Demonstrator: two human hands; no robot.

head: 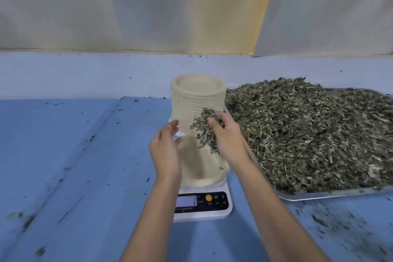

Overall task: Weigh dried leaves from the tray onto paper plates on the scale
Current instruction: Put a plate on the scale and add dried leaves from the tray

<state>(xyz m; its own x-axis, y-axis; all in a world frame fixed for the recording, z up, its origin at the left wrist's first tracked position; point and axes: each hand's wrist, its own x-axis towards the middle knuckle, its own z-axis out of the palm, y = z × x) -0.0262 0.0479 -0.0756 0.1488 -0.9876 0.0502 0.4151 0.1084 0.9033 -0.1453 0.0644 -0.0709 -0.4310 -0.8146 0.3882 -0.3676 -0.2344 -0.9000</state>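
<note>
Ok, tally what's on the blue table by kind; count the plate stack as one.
Scale: 1
Tray of dried leaves: 1
Stack of paper plates: 1
Single paper plate on the scale: 1
Total: 4

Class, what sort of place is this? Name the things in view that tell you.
Probably a herb or tea packing bench: a tray heaped with dried leaves, a digital scale bearing a paper plate, and a stack of paper plates.

herb processing workroom: blue-covered bench (85, 155), heaped leaf tray (319, 197), digital scale (202, 204), plate stack (197, 102)
</note>
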